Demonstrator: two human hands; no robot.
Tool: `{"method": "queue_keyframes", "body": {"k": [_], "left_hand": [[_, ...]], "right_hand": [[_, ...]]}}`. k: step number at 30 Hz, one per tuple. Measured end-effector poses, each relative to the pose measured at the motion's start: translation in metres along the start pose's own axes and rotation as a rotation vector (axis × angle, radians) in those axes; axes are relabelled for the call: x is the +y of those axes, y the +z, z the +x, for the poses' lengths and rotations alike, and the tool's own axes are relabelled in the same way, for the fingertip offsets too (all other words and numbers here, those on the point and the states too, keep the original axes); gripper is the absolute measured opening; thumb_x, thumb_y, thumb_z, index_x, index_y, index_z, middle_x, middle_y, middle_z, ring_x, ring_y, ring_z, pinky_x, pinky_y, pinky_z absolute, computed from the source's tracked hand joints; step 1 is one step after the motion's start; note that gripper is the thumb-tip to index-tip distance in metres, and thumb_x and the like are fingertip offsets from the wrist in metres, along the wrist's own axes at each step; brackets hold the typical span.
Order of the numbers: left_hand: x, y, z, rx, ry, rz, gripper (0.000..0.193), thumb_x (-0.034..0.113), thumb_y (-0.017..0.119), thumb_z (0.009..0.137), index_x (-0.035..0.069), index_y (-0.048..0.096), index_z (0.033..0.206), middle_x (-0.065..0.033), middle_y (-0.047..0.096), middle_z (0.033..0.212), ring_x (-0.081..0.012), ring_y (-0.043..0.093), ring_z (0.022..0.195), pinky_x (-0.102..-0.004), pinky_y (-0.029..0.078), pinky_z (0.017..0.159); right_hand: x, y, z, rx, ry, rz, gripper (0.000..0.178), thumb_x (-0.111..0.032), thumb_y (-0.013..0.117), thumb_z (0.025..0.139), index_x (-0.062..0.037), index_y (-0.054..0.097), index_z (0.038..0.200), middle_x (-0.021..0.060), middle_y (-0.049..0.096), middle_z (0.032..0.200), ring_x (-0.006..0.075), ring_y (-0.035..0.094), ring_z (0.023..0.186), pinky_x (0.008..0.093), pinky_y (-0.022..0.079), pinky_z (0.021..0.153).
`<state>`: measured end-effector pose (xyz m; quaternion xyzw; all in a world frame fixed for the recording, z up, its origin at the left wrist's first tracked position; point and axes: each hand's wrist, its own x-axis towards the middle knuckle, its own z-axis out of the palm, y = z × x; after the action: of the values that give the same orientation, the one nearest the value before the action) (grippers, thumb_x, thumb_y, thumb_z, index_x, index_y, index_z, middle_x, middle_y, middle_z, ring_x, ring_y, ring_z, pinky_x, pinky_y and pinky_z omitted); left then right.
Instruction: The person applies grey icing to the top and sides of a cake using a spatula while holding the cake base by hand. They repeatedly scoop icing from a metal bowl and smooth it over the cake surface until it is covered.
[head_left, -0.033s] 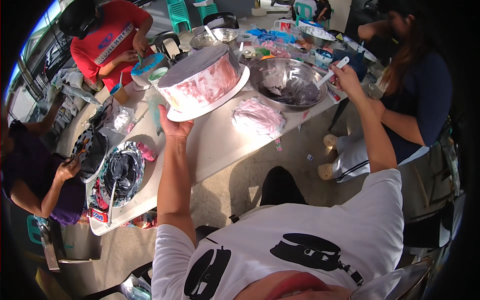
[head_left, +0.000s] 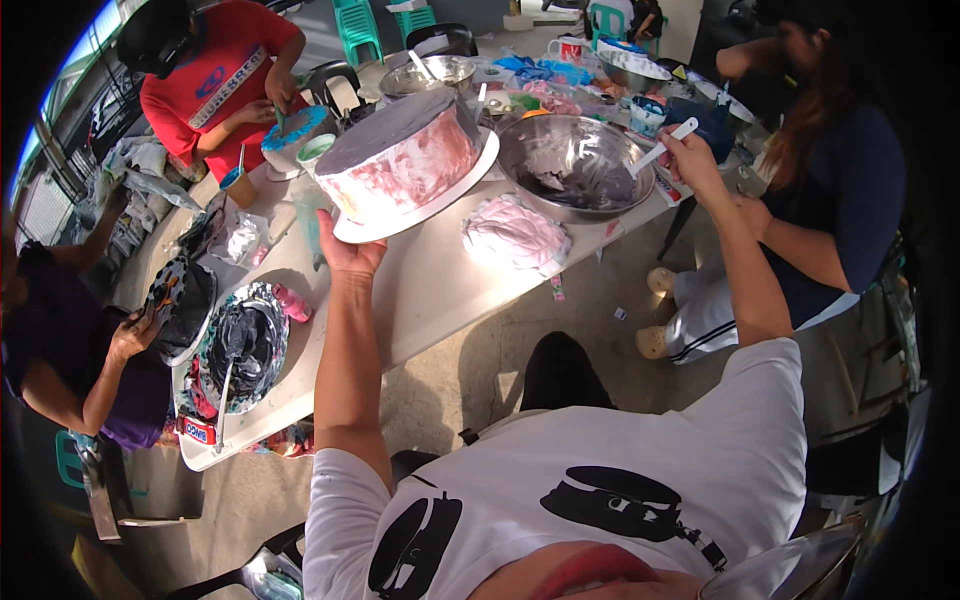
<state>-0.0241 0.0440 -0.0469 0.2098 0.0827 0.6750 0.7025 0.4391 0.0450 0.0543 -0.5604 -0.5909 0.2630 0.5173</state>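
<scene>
A large round cake [head_left: 400,165] with a smooth grey top and pink, white-smeared sides rests on a white round board [head_left: 440,218]. My left hand [head_left: 350,250] grips the board's near-left edge from below, holding the cake tilted above the table. In my right hand [head_left: 692,160] is the handle of a white spatula [head_left: 655,152]. Its lower end reaches into a steel mixing bowl [head_left: 520,150], where grey icing [head_left: 590,185] is smeared over the bottom and sides. A crumpled pink-and-white cloth [head_left: 515,235] lies in front of the bowl.
The white table [head_left: 420,300] extends from near left to far right. At its left end are an icing-smeared basin [head_left: 285,345] and a pink bottle [head_left: 292,302]. People work close by: one in red [head_left: 225,75], one in purple [head_left: 60,340], one in dark blue [head_left: 850,190].
My right hand and the spatula have dipped very slightly. The cake and my left hand look unmoved.
</scene>
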Motion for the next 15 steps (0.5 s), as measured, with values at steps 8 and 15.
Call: {"method": "queue_keyframes", "body": {"k": [8,15], "left_hand": [[-0.011,0.015,-0.003,0.055,0.036,0.072,0.067,0.058,0.026,0.082,0.007,0.034,0.125,-0.0089,0.043,0.123,-0.0274,0.044,0.11,-0.041,0.038,0.091],[-0.004,0.003,-0.004,-0.187,-0.053,-0.031,0.067,0.058,0.027,0.082,0.008,0.033,0.126,-0.0087,0.042,0.124,-0.0279,0.043,0.112,-0.0423,0.035,0.093]], "right_hand": [[0.033,0.011,-0.007,-0.044,0.156,0.227,0.017,-0.019,0.048,0.084,-0.0022,0.051,0.085,0.0058,0.053,0.058,0.0067,0.038,0.035,0.0203,0.027,0.031],[0.056,-0.005,0.0,-0.02,0.241,0.591,0.016,-0.018,0.049,0.083,-0.0031,0.051,0.086,0.0071,0.054,0.06,0.0066,0.035,0.038,0.0203,0.025,0.034]]}}
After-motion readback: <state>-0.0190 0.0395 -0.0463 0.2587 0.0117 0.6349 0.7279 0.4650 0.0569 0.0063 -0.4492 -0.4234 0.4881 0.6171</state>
